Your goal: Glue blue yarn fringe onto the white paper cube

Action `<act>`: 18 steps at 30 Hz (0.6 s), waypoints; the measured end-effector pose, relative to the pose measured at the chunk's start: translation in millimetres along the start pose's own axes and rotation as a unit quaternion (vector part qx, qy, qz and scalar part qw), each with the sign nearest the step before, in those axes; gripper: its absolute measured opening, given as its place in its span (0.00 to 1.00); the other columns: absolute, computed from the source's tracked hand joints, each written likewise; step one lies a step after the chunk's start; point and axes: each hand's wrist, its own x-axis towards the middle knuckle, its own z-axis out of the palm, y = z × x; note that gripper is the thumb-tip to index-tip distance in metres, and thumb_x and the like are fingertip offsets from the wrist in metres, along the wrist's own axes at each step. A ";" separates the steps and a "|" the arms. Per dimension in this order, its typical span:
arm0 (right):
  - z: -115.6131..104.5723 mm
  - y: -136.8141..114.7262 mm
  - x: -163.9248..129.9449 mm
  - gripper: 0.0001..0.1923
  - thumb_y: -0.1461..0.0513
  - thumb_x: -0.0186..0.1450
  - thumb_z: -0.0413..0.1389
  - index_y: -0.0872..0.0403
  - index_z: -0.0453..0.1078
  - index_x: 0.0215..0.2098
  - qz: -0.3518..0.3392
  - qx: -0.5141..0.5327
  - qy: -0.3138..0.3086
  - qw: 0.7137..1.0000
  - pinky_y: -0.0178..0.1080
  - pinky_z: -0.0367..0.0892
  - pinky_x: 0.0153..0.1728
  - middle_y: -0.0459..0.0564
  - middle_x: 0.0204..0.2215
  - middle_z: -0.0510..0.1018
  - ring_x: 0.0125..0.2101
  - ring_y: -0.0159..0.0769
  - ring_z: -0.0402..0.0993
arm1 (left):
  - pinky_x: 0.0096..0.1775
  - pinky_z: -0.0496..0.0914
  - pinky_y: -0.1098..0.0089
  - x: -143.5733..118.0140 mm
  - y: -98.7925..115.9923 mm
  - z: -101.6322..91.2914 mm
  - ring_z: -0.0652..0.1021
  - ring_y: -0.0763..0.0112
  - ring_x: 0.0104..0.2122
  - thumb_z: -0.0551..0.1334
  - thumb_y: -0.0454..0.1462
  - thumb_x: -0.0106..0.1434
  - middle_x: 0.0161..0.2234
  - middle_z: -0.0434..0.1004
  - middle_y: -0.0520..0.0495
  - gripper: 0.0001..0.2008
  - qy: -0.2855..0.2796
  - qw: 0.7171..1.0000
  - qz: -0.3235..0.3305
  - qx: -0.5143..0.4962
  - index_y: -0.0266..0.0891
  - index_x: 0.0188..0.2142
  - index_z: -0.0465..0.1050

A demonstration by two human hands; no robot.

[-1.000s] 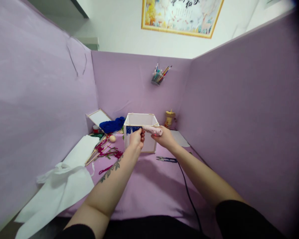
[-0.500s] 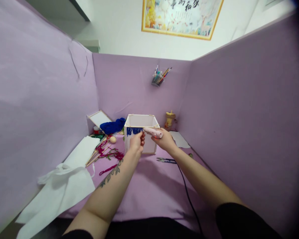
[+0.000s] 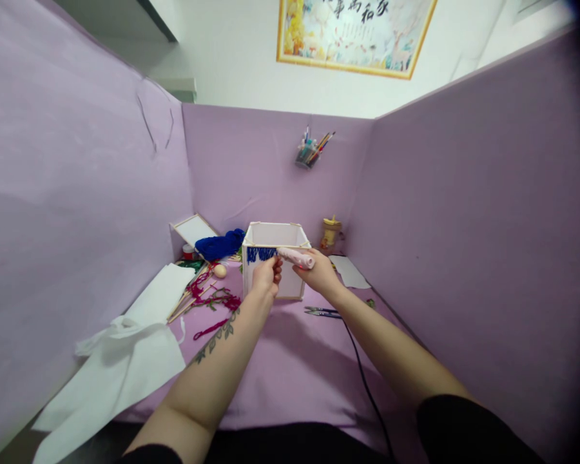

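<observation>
In front of me stands a white open-topped box [image 3: 290, 287] edged with thin wooden sticks. Blue yarn fringe [image 3: 260, 254] hangs along the left part of its front upper edge. My right hand [image 3: 318, 272] is closed around a pale pink hot glue gun [image 3: 296, 258], whose tip is at that edge, by the fringe's right end. Just below the tip, my left hand [image 3: 267, 277] is closed in a pinch against the box front. What its fingertips hold is hidden. A black cord [image 3: 367, 380] runs under my right forearm to the front of the table.
Thread snips [image 3: 323, 312] lie right of the box. To the left are magenta yarn [image 3: 227, 299], wooden sticks, an egg-shaped ball [image 3: 220, 270], a blue yarn skein [image 3: 220, 245] and white cloth [image 3: 120, 361]. A yellow-topped pot [image 3: 330, 232] stands behind right; lilac panels enclose the table.
The whole view has shifted very slightly. Both hands, the glue gun and the box keep the same places relative to each other.
</observation>
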 end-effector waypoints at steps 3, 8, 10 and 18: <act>0.4 1.9 -1.2 0.15 0.68 0.53 0.56 0.53 0.77 0.37 0.005 -0.002 0.001 1.000 0.41 0.69 0.46 0.51 0.38 0.81 0.42 0.42 0.75 | 0.16 0.49 0.82 -0.4 1.0 -0.7 0.64 0.85 0.15 0.63 0.30 0.55 0.18 0.69 0.51 0.06 0.004 1.000 -0.011 -0.003 0.31 0.24 0.69; -1.7 6.7 -5.5 0.13 0.66 0.52 0.56 0.51 0.77 0.35 0.030 0.032 0.031 0.999 0.39 0.70 0.40 0.49 0.35 0.80 0.35 0.39 0.75 | 0.16 0.50 0.81 -5.3 -0.9 -1.8 0.64 0.85 0.14 0.60 0.30 0.58 0.19 0.69 0.51 0.05 0.016 0.999 -0.027 -0.012 0.31 0.25 0.70; -2.8 10.2 -8.6 0.12 0.64 0.52 0.57 0.51 0.77 0.35 0.047 0.049 0.048 0.997 0.39 0.70 0.38 0.48 0.33 0.79 0.33 0.39 0.75 | 0.16 0.49 0.81 -9.1 -6.9 -2.4 0.63 0.84 0.14 0.59 0.31 0.58 0.18 0.68 0.52 0.05 0.027 0.999 -0.039 -0.002 0.31 0.26 0.69; -7.9 28.7 -37.4 0.11 0.58 0.51 0.61 0.53 0.74 0.33 0.107 0.148 0.098 0.978 0.37 0.68 0.30 0.46 0.28 0.78 0.27 0.36 0.72 | 0.17 0.49 0.81 -16.3 -29.2 -4.6 0.62 0.83 0.14 0.61 0.33 0.54 0.18 0.61 0.60 0.07 0.109 0.988 0.103 -0.023 0.39 0.30 0.62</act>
